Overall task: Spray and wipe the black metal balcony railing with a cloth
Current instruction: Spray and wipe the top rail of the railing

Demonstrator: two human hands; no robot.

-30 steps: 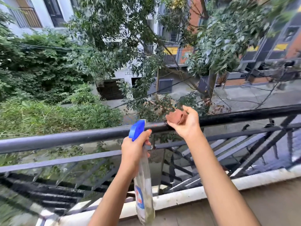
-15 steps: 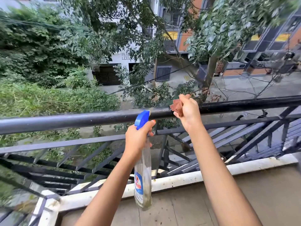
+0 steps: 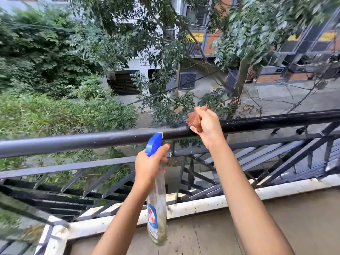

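Note:
The black metal railing runs across the view, its round top bar slanting up to the right. My right hand grips a crumpled reddish-brown cloth and holds it against the top bar. My left hand grips the neck of a clear spray bottle with a blue trigger head. The nozzle points at the bar just left of the cloth. The bottle hangs down in front of the lower rails.
Below the top bar run a flat mid rail and slanted black bars. A white stained kerb edges the balcony floor. Beyond the railing are trees, bushes, a street and buildings far below.
My right hand has brought the cloth down from just above the bar onto it. The spray bottle stays in my left hand near the bar. My view has tilted down a little.

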